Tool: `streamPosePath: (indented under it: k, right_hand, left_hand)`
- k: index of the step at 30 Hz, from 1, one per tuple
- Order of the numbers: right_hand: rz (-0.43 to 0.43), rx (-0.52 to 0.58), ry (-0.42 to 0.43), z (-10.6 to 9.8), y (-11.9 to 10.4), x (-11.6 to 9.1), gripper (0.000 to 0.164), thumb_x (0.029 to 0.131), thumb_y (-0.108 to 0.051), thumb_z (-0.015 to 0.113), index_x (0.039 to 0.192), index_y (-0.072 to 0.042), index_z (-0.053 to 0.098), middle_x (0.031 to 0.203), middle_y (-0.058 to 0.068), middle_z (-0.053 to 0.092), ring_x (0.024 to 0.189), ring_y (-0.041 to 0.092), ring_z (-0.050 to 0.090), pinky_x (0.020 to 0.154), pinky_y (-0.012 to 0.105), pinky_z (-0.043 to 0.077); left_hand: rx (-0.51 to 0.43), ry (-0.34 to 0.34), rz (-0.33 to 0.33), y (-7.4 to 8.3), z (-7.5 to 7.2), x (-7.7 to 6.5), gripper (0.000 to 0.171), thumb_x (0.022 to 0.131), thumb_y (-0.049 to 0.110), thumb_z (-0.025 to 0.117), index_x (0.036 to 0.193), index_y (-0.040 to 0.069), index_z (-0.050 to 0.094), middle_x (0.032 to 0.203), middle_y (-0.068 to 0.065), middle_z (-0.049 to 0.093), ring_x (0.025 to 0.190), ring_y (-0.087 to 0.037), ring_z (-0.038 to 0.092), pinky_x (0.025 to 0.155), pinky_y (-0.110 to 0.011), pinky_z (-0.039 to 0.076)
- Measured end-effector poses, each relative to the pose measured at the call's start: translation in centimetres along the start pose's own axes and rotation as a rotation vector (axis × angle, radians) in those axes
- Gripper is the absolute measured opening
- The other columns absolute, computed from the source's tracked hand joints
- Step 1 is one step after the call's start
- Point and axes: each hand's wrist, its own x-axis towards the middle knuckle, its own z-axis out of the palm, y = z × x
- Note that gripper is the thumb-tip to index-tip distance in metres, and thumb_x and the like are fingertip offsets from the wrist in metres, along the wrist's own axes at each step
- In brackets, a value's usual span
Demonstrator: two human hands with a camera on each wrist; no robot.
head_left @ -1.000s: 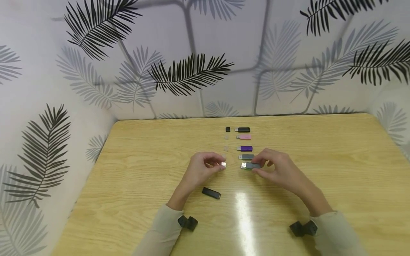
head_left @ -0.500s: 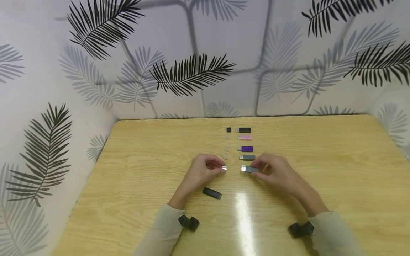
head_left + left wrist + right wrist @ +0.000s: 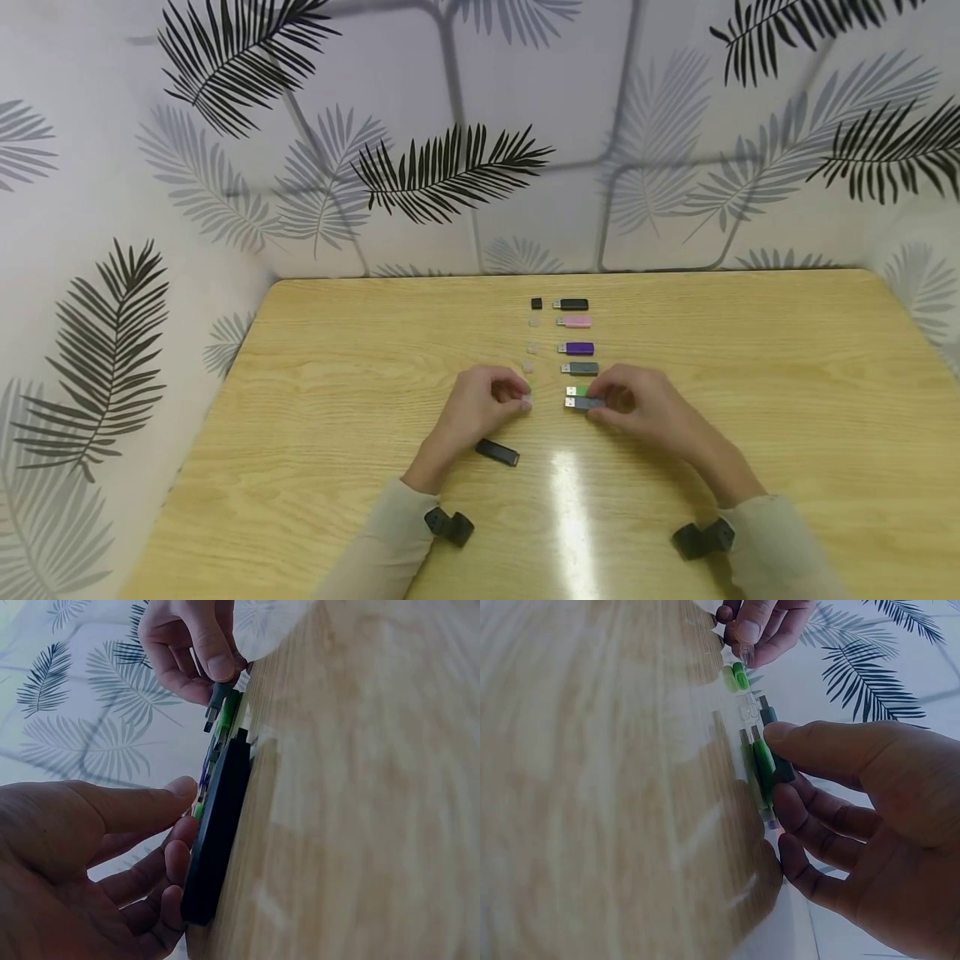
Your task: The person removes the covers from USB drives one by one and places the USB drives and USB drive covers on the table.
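Note:
In the head view my right hand (image 3: 648,408) pinches a grey USB stick (image 3: 581,403) between thumb and fingers, metal plug pointing left. A green USB stick (image 3: 576,391) lies on the table just behind it; the right wrist view shows the held grey stick (image 3: 782,766) raised above the green one (image 3: 763,759). My left hand (image 3: 476,412) pinches a small clear cap (image 3: 527,401). Partly hidden by its fingers is a green cap (image 3: 528,389), seen on the table in the right wrist view. A black USB stick (image 3: 497,452) lies by the left wrist.
Farther back, black (image 3: 574,305), pink (image 3: 577,322), purple (image 3: 577,348) and grey (image 3: 583,368) USB sticks form a column. Left of them lie a black cap (image 3: 536,303) and several clear caps (image 3: 532,347). The wooden table (image 3: 315,375) meets a leaf-patterned backdrop (image 3: 517,208).
Both hands have come slightly nearer the person, carrying the grey stick and clear cap. The green stick and green cap, mostly covered before, now show. A clear cap beside the rear grey stick came into view.

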Motion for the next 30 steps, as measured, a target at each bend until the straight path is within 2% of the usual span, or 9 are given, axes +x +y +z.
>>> streamPosePath:
  k: [9,18,30]
  right_hand:
    - [0.010,-0.022,-0.022,-0.1,-0.3,-0.1,0.015,0.088,-0.007,0.081,0.100,-0.011,0.074,0.094,-0.005,0.069,0.085,0.012,0.063,0.078,0.033,0.057]
    - [-0.021,-0.025,-0.053,-0.2,-0.3,-0.3,0.014,0.087,-0.007,0.082,0.098,-0.010,0.074,0.090,-0.006,0.067,0.081,0.010,0.061,0.075,0.031,0.057]
    - [0.013,-0.036,-0.089,-0.2,-0.3,-0.4,0.013,0.087,-0.009,0.083,0.097,-0.012,0.075,0.086,-0.008,0.064,0.076,0.012,0.057,0.068,0.027,0.052]
  left_hand:
    - [0.052,-0.009,-0.006,0.5,0.3,-0.2,0.007,0.089,0.009,0.082,0.094,0.009,0.078,0.080,0.003,0.068,0.071,-0.011,0.061,0.063,-0.023,0.050]
    - [0.100,-0.019,-0.015,0.7,0.4,-0.3,0.006,0.089,0.010,0.082,0.094,0.010,0.078,0.080,0.004,0.068,0.069,-0.009,0.058,0.061,-0.022,0.048]
    - [0.187,-0.035,-0.031,1.1,0.7,-0.3,0.007,0.087,0.015,0.085,0.091,0.014,0.079,0.079,0.009,0.064,0.069,-0.008,0.055,0.061,-0.023,0.046]
